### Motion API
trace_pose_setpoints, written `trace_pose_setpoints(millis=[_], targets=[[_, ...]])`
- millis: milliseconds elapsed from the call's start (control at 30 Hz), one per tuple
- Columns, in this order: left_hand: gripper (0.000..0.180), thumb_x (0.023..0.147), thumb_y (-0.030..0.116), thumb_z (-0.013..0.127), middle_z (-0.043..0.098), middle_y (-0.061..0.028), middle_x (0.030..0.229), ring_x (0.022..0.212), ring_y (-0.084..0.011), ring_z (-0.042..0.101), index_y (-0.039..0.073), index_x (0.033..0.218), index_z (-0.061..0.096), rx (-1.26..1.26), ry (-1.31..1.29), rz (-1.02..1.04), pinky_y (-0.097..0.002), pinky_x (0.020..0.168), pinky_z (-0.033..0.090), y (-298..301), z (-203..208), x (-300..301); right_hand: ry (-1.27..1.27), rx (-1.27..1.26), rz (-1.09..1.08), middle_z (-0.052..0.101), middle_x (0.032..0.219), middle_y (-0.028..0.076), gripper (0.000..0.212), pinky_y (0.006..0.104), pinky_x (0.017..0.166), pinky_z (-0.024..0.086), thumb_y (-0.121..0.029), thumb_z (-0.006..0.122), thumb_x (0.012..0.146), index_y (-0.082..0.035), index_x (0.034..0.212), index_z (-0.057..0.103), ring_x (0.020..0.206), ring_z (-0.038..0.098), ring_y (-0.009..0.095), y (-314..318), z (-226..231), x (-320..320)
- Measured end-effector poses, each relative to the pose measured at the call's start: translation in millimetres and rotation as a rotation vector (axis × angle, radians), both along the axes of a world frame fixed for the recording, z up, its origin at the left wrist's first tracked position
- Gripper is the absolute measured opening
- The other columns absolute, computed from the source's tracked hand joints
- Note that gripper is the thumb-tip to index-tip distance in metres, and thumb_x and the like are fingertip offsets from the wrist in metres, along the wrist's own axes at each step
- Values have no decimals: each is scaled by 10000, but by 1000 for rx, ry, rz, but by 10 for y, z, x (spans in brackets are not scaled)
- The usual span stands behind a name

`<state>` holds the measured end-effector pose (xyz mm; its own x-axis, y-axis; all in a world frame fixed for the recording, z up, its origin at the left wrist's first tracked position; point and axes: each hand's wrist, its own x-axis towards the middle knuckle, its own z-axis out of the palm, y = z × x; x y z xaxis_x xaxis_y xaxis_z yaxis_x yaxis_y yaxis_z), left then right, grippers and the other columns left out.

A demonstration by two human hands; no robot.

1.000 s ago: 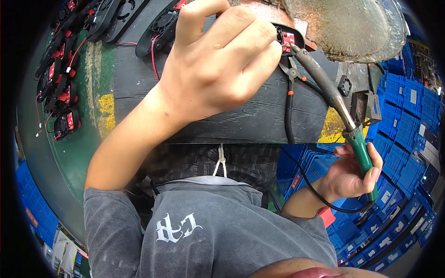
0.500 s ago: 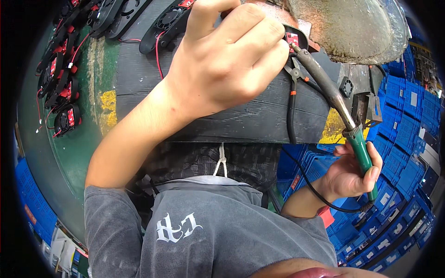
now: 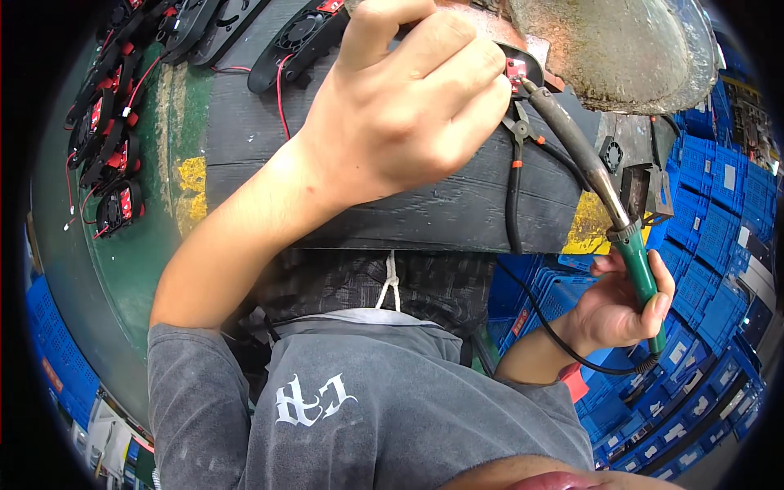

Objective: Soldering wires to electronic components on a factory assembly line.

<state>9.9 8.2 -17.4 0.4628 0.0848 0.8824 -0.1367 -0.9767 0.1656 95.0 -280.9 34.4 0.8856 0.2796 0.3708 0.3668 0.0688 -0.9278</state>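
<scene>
My right hand (image 3: 608, 310) is closed around the green handle of a soldering iron (image 3: 637, 261). The iron's tip rests at or very near a small red circuit board (image 3: 514, 69) with dark spots on it. That board sits in the end of a black plastic housing (image 3: 535, 69), most of which my left hand (image 3: 416, 102) covers. The left hand's fingers are curled in; whatever they grip is hidden behind the hand. Just below the board lies a pair of cutters (image 3: 520, 131) with black handles and orange bands.
Black fan housings (image 3: 298, 37) with red and black wires lie at the left, several on the green surface (image 3: 155, 269). A cloudy, stained shield (image 3: 621, 57) overhangs the far right. A metal bracket (image 3: 645, 194) stands near the black board's (image 3: 392, 220) right edge. Blue crates (image 3: 694, 245) fill the right.
My left hand has shifted very slightly to the right. The iron's tip has moved a few pixels right over the red board; both grips look the same.
</scene>
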Motion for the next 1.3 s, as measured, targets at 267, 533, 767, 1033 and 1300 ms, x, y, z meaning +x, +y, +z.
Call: trace_pose_setpoints(millis=[267,533,767,1033,1300], targets=[[229,644,116,650,612,-42,828,725,-173,593,10,847,664,190,295,53,-372,834,378,-63,309,-185,20,10,-75,662,772,277,527,358,443,538,-394,506,885,92,1041,635,504,638,319,87,-35,-27],[233,648,107,659,614,-45,855,723,-173,593,13,862,662,327,89,125,-369,835,382,20,-5,-91,17,-9,-52,662,747,288,534,352,455,538,-401,500,889,95,1034,635,499,637,317,109,-2,-37],[239,647,101,663,615,-47,870,721,-171,594,15,869,663,420,-39,203,-367,837,383,10,-10,-98,11,-15,-72,663,747,291,536,352,458,542,-402,502,890,96,1039,633,500,639,317,83,0,-17],[223,655,106,660,613,-38,847,736,-170,598,17,859,666,523,-150,236,-370,836,377,96,-108,-23,22,-7,-76,666,765,300,536,356,454,540,-404,504,890,94,1045,630,506,640,318,71,-11,-10],[213,661,120,657,610,-32,825,754,-172,600,21,849,670,183,307,62,-378,837,370,-98,312,-140,27,3,-60,665,772,298,533,360,447,536,-409,503,891,85,1045,631,502,634,317,69,-27,3]])
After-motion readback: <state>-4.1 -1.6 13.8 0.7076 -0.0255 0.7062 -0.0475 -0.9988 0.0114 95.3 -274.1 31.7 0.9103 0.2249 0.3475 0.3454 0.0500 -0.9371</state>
